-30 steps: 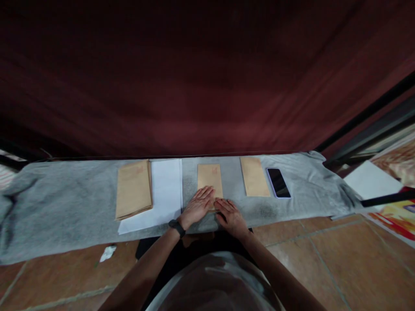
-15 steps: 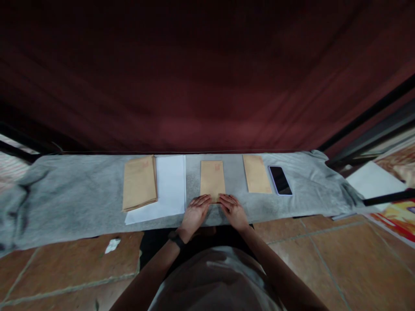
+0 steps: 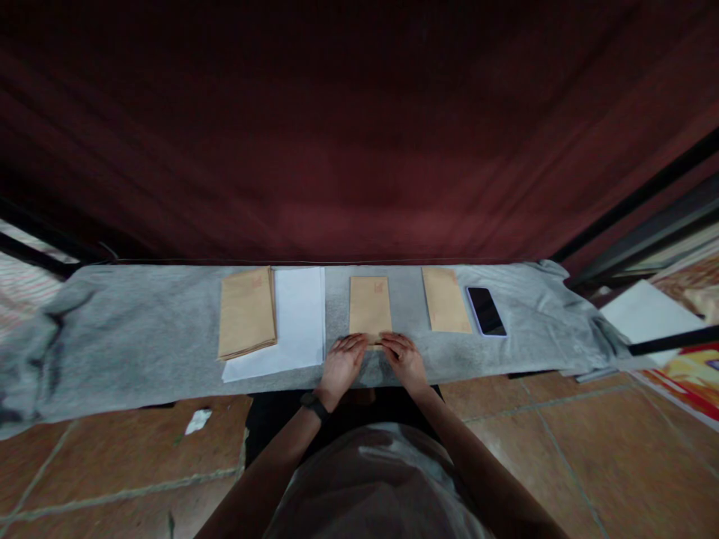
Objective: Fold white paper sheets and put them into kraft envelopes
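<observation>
A brown envelope lies upright on the grey cloth in front of me. My left hand and my right hand rest side by side at its near edge, fingers stretched out and touching that edge. A black band sits on my left wrist. Left of the envelope lies a white sheet of paper, with a stack of brown envelopes overlapping it. Another brown envelope lies to the right, beside a dark phone.
A dark red curtain hangs right behind the cloth. The cloth lies on a tiled floor. A scrap of white paper is on the tiles at the left. White and coloured sheets lie at the far right.
Both hands have slid back towards me, from lying over the envelope's lower part to resting at its near edge. The view has shifted slightly.
</observation>
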Demonstrator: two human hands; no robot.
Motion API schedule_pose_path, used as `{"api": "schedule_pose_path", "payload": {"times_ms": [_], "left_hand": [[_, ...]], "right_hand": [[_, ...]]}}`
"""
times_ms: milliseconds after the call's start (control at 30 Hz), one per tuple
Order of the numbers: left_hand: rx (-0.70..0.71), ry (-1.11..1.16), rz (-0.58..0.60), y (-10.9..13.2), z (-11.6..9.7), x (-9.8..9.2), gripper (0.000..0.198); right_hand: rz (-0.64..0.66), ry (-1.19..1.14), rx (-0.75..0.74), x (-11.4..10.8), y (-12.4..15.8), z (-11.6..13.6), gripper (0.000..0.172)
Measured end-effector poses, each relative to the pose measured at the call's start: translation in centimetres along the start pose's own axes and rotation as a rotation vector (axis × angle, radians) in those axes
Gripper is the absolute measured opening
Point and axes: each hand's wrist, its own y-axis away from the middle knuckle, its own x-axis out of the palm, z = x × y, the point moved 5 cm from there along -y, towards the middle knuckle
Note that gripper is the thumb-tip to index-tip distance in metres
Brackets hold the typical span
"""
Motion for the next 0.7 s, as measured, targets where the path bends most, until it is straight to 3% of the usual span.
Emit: {"api": "schedule_pose_path", "payload": {"times_ms": [267, 367, 567, 700], "left_hand": [[-0.015, -0.005, -0.033, -0.1, 0.0, 0.1, 0.030], [-0.015, 0.005, -0.035, -0.1, 0.1, 0.3, 0.030], [-0.025, -0.005, 0.002, 0.0, 0.2, 0.4, 0.030], [0.016, -0.049, 0.047, 0.3, 0.0, 0.4, 0.037]], "right_hand": [[-0.009, 0.049, 0.028, 0.2, -0.1, 0.4, 0.028], [-0.013, 0.083, 0.017, 0.2, 0.4, 1.5, 0.034], [0.124, 0.159, -0.128, 1.3, 2.6, 5.1, 0.045], [0.115, 0.196, -0.102, 1.0, 3.2, 5.1, 0.047]]}}
